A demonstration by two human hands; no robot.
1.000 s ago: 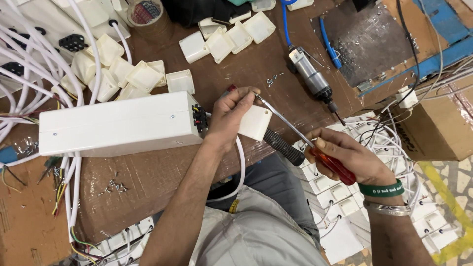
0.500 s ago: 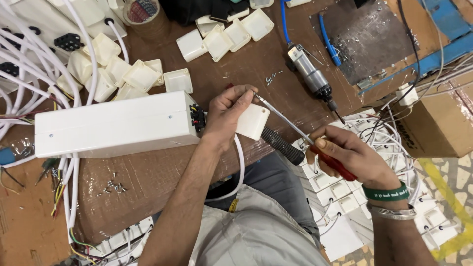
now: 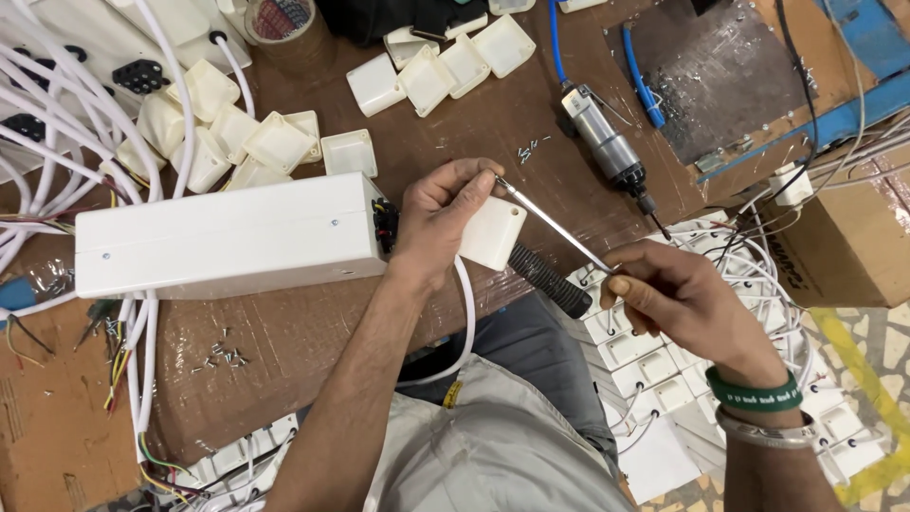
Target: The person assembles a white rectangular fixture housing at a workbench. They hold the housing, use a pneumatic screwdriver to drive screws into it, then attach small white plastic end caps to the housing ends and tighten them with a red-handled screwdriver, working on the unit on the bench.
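My left hand [image 3: 438, 220] grips a small white square plug housing [image 3: 493, 232] at the end of a long white power strip box [image 3: 227, 237] lying on the brown table. A white cable [image 3: 466, 322] curves down from the housing toward my lap. My right hand [image 3: 668, 294] holds a screwdriver, and its thin metal shaft [image 3: 555, 225] slants up-left with the tip at the housing's top edge, against my left fingers. The handle is mostly hidden inside my fist.
Loose white square covers [image 3: 431, 76] and a heap of them [image 3: 237, 133] lie at the back. A pneumatic driver [image 3: 607, 147] with blue hose lies behind my right hand. A tape roll [image 3: 282, 19], a black ribbed handle [image 3: 550, 280], scattered screws [image 3: 223, 356] and wired sockets [image 3: 664, 370] surround me.
My right hand has shifted its hold on the screwdriver, and its red handle no longer shows. The left hand stays on the housing with the tip at the same spot.
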